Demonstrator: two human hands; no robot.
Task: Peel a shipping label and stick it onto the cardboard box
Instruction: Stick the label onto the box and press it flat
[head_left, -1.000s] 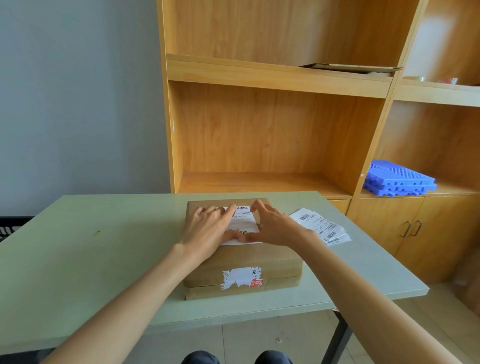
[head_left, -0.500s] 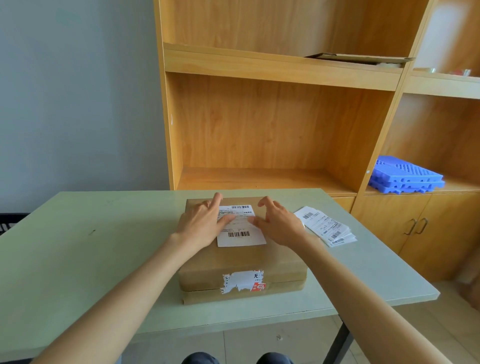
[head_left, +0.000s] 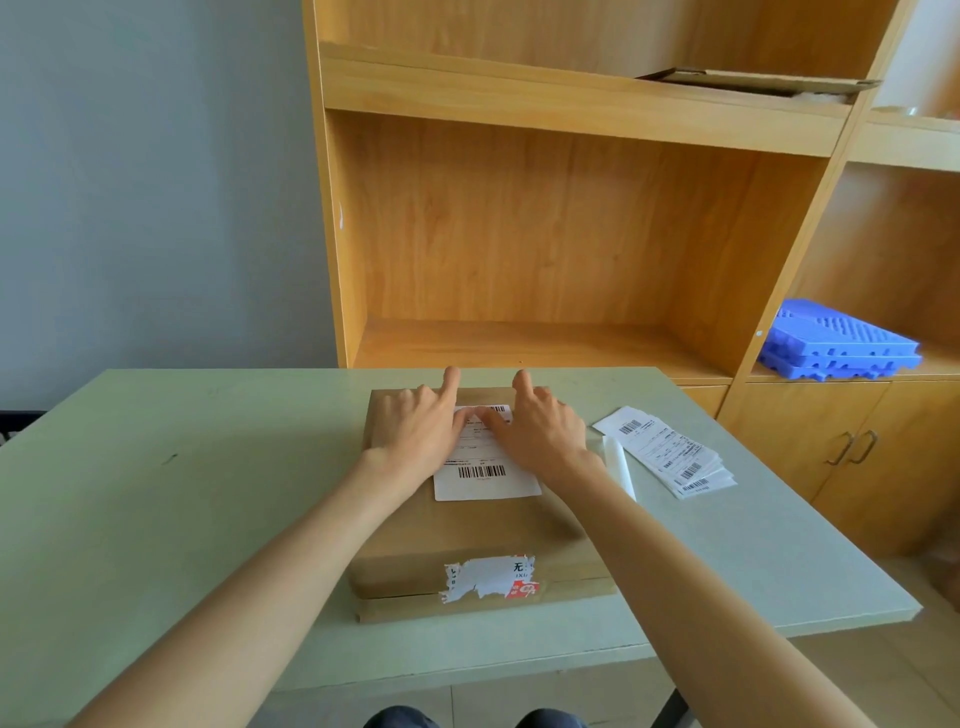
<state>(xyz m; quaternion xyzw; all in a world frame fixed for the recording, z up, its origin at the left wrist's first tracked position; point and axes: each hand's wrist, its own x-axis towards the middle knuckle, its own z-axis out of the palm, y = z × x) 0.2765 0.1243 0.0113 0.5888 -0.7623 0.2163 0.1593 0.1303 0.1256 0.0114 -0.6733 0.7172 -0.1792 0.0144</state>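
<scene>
A flat brown cardboard box (head_left: 467, 535) lies on the pale green table (head_left: 182, 519) in front of me. A white shipping label (head_left: 485, 475) with a barcode lies flat on the box's top. My left hand (head_left: 415, 431) and my right hand (head_left: 540, 431) rest palm-down on the label's far half, fingers spread, thumbs meeting near its middle. Neither hand holds anything. The hands hide the label's upper part. A torn old sticker (head_left: 491, 577) is on the box's front side.
A fanned stack of shipping labels (head_left: 670, 452) and a white backing strip (head_left: 618, 462) lie on the table right of the box. Behind the table stands a wooden shelf unit (head_left: 519, 234), with blue plastic trays (head_left: 836, 343) on its right shelf.
Both hands have slid from the label's near part toward its far edge, pressing it flat. The label's lower barcode is now uncovered. The head camera has tilted a little.
</scene>
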